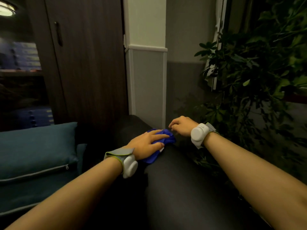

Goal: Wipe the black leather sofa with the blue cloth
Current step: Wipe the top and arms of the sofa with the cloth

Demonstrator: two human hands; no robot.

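Both bare forearms reach in from the bottom edge, each wrist strapped with a white sensor band (130, 165). On the left hand (146, 144) the fingers (160, 132) lie straight and slightly spread, pressing flat on the blue cloth (168, 138), with the thumb laid along the cloth's near edge. Bunched under that palm, the cloth rests on the rounded top of the black leather sofa (182, 180) arm, toward its far end near the wall; a fold of it sticks out below the heel of the hand. On the right hand (181, 126) the fingers are loosely curled downward and hold nothing; the fingertips sit just beside the far corner of the cloth, and whether they touch it cannot be told. Left of the sofa arm a teal cushion (36, 150) with a zip leans upright on the seat. Behind it stands a dark wooden cabinet (86, 63) with a long handle, next to a white and grey wall column (146, 72). A leafy green plant (252, 77) fills the right side, close beside the sofa arm.
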